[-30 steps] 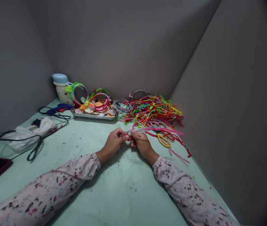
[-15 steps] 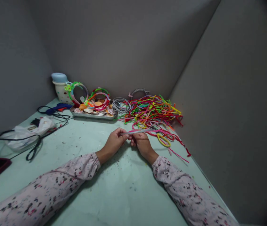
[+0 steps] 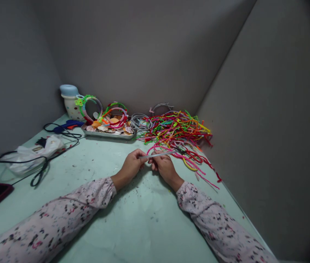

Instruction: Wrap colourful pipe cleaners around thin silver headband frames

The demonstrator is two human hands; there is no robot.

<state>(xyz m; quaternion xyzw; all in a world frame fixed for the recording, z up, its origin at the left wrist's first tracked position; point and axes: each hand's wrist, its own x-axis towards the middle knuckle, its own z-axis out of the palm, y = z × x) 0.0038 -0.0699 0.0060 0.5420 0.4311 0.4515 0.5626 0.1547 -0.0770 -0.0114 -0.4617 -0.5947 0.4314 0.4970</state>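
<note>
Since a moment ago, the pink strand point(image 3: 157, 147) has curved into a loop beside the right fingertips. I see the left hand's point(image 3: 131, 167) grip clamped on a pale strip point(image 3: 159, 155) that slants over the right hand point(image 3: 166, 169), above the tabletop point(image 3: 133, 223); whether the right grip pinches anything, I cannot tell.

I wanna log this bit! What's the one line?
left hand: pinching pale strip | right hand: at strip's middle | close by: pink fuzzy wire | farther back: tray of shells, colorful pile
</note>
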